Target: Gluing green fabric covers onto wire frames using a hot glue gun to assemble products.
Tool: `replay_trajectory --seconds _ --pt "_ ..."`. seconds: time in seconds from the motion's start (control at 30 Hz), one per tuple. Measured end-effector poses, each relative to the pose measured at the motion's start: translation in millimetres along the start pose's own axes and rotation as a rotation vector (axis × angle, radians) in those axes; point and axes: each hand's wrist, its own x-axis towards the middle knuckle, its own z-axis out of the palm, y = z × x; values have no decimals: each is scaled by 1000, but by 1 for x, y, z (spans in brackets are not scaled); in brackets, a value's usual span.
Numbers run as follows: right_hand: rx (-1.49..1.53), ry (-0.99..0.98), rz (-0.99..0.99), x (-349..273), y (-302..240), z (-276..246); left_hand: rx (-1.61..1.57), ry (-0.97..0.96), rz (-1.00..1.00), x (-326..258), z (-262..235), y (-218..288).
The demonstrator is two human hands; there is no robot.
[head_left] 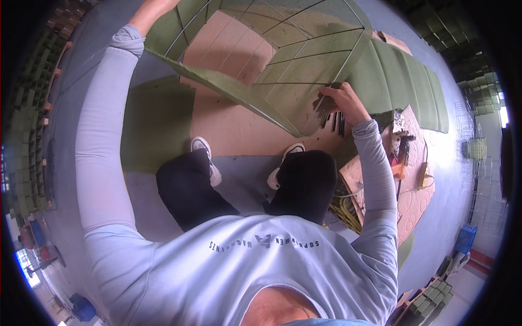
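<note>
A large wire frame (307,37) with green mesh (217,84) along its sides stands tilted in front of me, its grid of thin metal rods showing. My right hand (343,100) is closed at the frame's near right corner, the fingertips slightly blurred against the rod and mesh. My left hand (159,7) reaches the frame's far left side; the top edge of the picture cuts it off and its fingers do not show. Several dark thin rods or tools (336,124) lie just below my right hand.
Under the frame lies a tan board (228,127). Green mesh sheets lie at left (155,125) and right (405,81). A cardboard piece (421,190) at right carries an orange-handled tool (399,169) and a power strip (426,175). Stacked green goods (24,119) line the left side.
</note>
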Motion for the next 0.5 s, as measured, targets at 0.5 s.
replay_trajectory --seconds 0.5 --pt "512 192 169 8 92 -55 79 138 76 58 43 97"
